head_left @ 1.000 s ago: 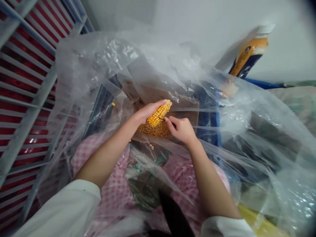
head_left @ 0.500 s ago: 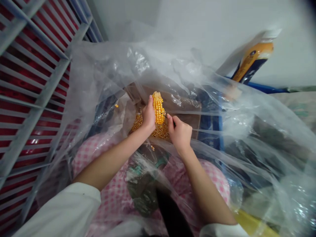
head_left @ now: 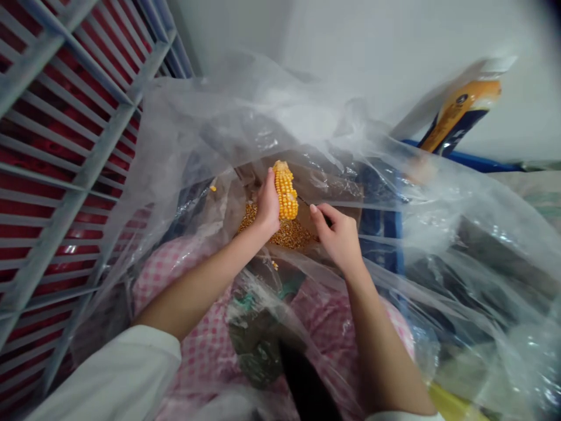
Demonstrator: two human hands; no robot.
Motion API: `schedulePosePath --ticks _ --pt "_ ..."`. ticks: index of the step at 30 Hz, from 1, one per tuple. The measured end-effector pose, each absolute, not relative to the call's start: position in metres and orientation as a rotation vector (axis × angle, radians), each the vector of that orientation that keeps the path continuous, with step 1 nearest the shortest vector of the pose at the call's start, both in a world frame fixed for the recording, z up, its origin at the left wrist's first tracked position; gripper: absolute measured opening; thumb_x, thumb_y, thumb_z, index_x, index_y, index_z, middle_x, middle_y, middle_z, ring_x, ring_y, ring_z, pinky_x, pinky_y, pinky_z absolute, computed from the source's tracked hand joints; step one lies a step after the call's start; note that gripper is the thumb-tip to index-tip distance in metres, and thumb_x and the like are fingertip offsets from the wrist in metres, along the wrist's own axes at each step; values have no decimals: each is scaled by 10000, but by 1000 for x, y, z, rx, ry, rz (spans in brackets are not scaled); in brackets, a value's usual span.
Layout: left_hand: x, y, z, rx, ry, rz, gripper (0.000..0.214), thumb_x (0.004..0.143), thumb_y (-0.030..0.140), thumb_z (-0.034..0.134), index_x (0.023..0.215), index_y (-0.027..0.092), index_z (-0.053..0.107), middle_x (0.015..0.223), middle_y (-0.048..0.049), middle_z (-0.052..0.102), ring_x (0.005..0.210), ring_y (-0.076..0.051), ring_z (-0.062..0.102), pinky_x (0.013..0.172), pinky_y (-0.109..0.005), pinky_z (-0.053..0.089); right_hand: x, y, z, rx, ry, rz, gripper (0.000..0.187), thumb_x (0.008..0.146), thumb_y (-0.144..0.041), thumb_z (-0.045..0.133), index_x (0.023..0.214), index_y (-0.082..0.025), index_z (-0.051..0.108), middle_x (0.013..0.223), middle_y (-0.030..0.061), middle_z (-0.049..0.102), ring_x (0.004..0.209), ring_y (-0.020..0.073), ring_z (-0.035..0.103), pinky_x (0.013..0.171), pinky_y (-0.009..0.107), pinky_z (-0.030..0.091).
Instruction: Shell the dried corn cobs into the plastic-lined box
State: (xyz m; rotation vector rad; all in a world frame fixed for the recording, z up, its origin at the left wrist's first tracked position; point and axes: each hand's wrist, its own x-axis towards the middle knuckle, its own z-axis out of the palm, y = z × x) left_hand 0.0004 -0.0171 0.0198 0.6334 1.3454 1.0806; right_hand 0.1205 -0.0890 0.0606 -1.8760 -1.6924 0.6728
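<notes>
My left hand is shut around the lower end of a partly stripped ear of yellow corn, which stands nearly upright. My right hand pinches a thin dark pick, whose tip lies a little to the right of the cob and does not clearly touch it. Beneath both hands is a heap of loose corn kernels, resting on brown cardboard. A few stray kernels lie on the plastic to the left.
Clear plastic sheeting surrounds the heap and hangs over my forearms. A grey-and-red rack stands at the left, and a blue crate at the right. An orange-and-navy package leans at the back. Pink gingham cloth covers my lap.
The cob has swung from a tilted to a nearly upright position in my left hand. My right hand has moved rightward, away from the cob, and the view has shifted slightly.
</notes>
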Motion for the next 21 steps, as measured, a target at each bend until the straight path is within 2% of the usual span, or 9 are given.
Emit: schedulePosePath --ticks 4,8,12,15,18,21 --pt "1 -18 28 809 1325 1173 367 806 536 437 829 202 587 807 -30 610 827 -154 578 722 -257 449 126 -87 65 -1855 -1706 754 359 848 -422 420 658 -165 584 540 -24 466 508 82 383 528 205 267" --pt "2 -20 30 1073 1371 1174 380 812 534 429 675 196 537 662 -10 534 702 -131 520 649 -244 404 129 -89 69 -1852 -1650 859 379 838 -426 432 590 -161 539 475 -43 366 469 75 319 501 214 236" --pt "2 -20 30 1181 1423 1179 393 837 524 383 651 194 489 637 -4 505 629 -116 481 589 -242 373 134 -90 75 -1823 -1569 867 395 829 -449 439 573 -158 515 488 -39 363 484 75 318 506 216 241" --pt "1 -22 33 1360 1438 1118 388 853 511 361 659 193 472 641 -2 508 632 -114 481 603 -239 371 135 -89 76 -1815 -1581 911 398 828 -452 437 567 -160 511 475 -42 334 479 77 301 502 219 235" --pt "0 -26 38 1624 1513 1007 363 874 482 334 717 188 479 704 -20 539 717 -135 515 682 -252 388 135 -87 71 -1802 -1563 1041 396 823 -456 433 561 -165 492 459 -48 312 464 75 281 490 221 220" --pt "-1 -32 39 1877 1631 814 330 878 463 341 829 176 495 872 -69 570 842 -180 544 757 -290 398 131 -86 58 -1885 -1476 1153 382 810 -450 435 556 -169 485 439 -49 315 441 77 274 467 229 196"
